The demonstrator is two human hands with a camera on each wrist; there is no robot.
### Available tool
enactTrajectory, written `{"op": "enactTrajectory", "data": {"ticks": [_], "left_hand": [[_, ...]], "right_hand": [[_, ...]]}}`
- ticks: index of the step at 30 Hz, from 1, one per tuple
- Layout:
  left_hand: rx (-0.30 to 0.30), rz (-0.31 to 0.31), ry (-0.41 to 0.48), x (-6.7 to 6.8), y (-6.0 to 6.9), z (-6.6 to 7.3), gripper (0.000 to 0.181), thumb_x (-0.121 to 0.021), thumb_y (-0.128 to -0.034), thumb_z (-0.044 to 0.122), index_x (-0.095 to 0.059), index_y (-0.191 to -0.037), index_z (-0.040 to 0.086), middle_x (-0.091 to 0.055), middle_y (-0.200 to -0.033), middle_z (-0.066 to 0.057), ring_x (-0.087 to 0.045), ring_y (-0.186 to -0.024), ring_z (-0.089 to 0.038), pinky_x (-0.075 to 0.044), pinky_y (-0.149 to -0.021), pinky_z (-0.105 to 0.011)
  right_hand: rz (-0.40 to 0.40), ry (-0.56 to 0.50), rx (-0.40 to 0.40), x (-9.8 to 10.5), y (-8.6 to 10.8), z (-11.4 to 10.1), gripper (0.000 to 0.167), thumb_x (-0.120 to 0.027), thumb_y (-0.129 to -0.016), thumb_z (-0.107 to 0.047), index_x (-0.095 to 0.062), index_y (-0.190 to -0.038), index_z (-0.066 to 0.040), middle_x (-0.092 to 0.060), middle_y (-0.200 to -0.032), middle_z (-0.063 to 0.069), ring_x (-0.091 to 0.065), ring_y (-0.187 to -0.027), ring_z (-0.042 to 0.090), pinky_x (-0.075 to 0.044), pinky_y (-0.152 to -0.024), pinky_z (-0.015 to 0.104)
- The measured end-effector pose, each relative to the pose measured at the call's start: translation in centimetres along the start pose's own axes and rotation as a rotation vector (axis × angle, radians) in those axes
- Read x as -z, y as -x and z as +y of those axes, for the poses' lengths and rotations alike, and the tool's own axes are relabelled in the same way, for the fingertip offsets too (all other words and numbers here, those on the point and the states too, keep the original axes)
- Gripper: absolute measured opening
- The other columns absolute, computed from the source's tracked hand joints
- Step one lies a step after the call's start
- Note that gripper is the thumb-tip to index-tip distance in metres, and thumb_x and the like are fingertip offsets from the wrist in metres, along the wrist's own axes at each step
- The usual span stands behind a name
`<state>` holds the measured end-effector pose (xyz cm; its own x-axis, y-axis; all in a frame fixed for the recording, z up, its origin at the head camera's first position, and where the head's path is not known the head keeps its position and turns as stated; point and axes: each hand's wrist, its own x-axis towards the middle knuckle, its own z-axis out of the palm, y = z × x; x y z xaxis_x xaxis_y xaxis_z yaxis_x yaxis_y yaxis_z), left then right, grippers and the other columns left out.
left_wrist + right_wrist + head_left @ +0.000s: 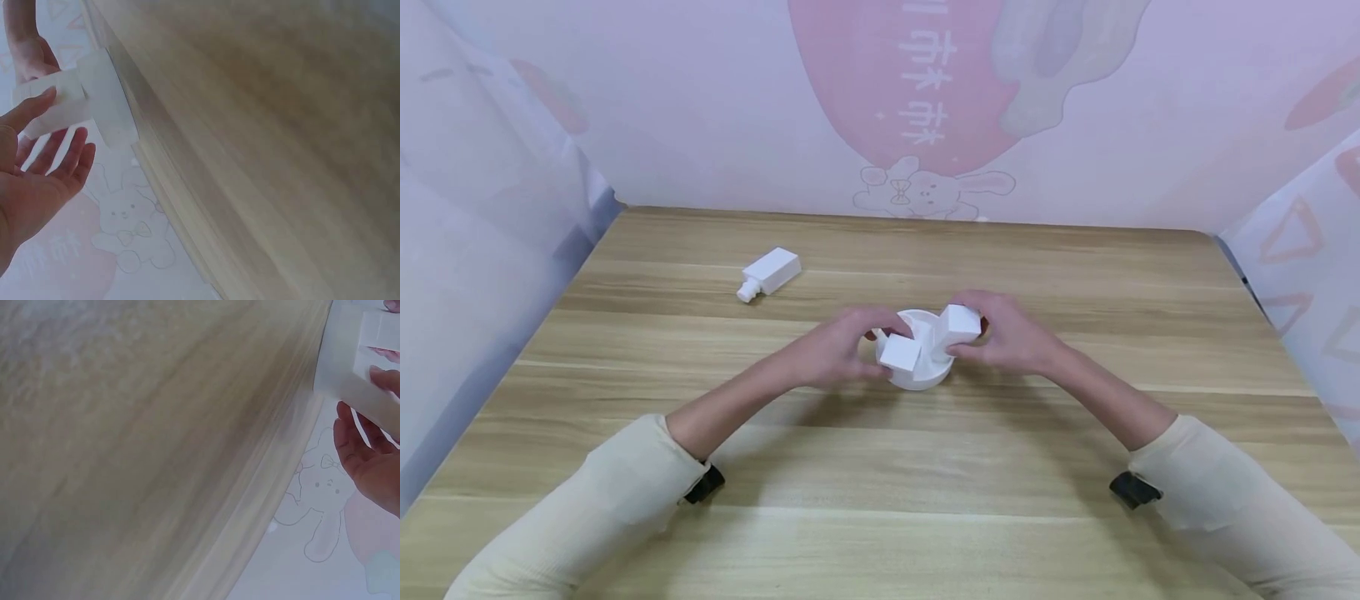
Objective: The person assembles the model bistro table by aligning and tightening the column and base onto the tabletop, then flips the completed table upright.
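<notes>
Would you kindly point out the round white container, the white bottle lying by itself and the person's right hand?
Round white container [919,383]: head view, near wall.
White bottle [774,269]: head view, boxy body.
Right hand [1009,336]: head view, back of the hand.

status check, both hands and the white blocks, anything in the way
Left hand grips left block, right hand grips right block. Both at round white dish, seating unclear. White bottle lies aside, no obstruction visible.
</notes>
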<state>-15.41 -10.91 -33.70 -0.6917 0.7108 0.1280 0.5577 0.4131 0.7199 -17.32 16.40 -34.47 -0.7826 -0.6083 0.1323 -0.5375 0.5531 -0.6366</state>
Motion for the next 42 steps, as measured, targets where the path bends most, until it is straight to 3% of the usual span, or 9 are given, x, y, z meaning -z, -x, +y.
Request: {"op": "enactTrajectory", "data": {"ticks": [12,20,31,42], "left_hand": [[-0.086,-0.104,0.029,1.0,-0.8,-1.1,0.040,-0.079,-0.0802,-0.011,-0.070,-0.118,-0.001,-0.072,-0.118,-0.011,-0.065,-0.106,-0.026,-0.057,-0.096,-0.041],[-0.097,-0.174,0.072,1.3,-1.4,-1.7,0.044,-0.075,-0.0787,-0.013,-0.071,-0.121,0.000,-0.073,-0.120,-0.011,-0.066,-0.106,-0.026,-0.056,-0.098,-0.047],[-0.101,-0.277,0.165,1.7,-2.6,-2.3,0.049,-0.076,-0.0709,-0.017,-0.071,-0.118,-0.003,-0.074,-0.114,-0.011,-0.066,-0.101,-0.023,-0.052,-0.101,-0.042],[-0.133,-0.308,0.214,1.7,-3.0,-2.9,0.049,-0.074,-0.0700,-0.013,-0.071,-0.118,-0.003,-0.074,-0.112,-0.010,-0.065,-0.097,-0.022,-0.052,-0.098,-0.041]], "right_hand": [[0.024,-0.029,-0.091,-0.1,0.0,-0.1,0.044,-0.090,-0.077,-0.007,-0.069,-0.114,0.002,-0.070,-0.095,0.007,-0.064,-0.083,0.023,-0.056,-0.076,0.035],[0.041,-0.069,-0.081,-0.1,0.1,0.1,0.039,-0.092,-0.076,-0.007,-0.071,-0.108,0.001,-0.070,-0.089,0.005,-0.064,-0.078,0.020,-0.056,-0.072,0.031],[0.037,-0.080,-0.068,0.1,-0.1,0.1,0.040,-0.092,-0.075,-0.006,-0.071,-0.108,0.002,-0.069,-0.089,0.006,-0.061,-0.077,0.020,-0.054,-0.070,0.030],[0.033,-0.104,-0.072,0.1,-0.1,0.3,0.039,-0.092,-0.075,-0.006,-0.071,-0.106,0.002,-0.068,-0.088,0.006,-0.059,-0.077,0.020,-0.052,-0.068,0.029]]}}
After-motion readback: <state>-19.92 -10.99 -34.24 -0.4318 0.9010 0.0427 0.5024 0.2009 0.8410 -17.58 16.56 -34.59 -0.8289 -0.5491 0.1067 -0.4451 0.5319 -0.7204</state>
